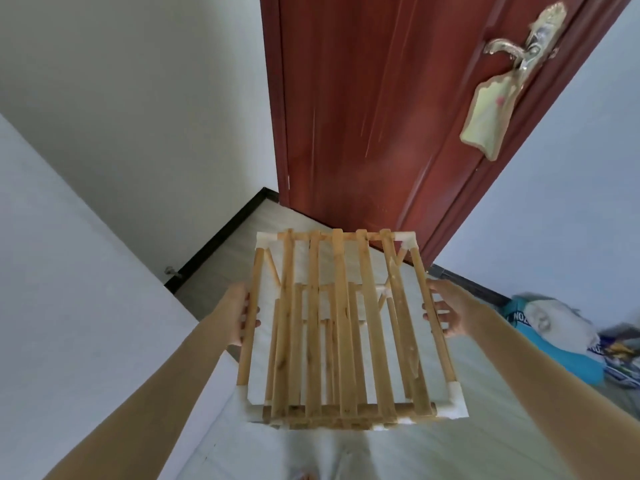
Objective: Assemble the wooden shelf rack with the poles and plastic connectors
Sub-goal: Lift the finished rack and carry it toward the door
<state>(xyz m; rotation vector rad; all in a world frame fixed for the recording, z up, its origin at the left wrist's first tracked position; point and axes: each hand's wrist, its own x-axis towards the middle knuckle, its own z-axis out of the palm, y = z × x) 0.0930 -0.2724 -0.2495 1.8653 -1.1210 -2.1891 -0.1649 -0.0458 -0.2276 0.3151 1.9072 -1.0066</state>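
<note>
- Rack (341, 327), head view: it's up in front of me, held between both hands over the pale floor (450, 455), near the red door (363, 98). Two slatted tiers show, white connectors (561, 403) at the corners.
- Left hand (242, 315) is wrapped round the left side pole (250, 317). Right hand (446, 308) has its fingers on the right side pole (434, 317), curled round it as far as I can tell.
- Handling guess: light, thin wood, fairly stiff, but the push-fit joints could pop if I twist it. I'd say side poles are the spot to grab, not the slats.
- Writing: blue bag (554, 337) on the right shows "NOZ", rest unreadable. Tag on the door handle (505, 50) is too blurry.
</note>
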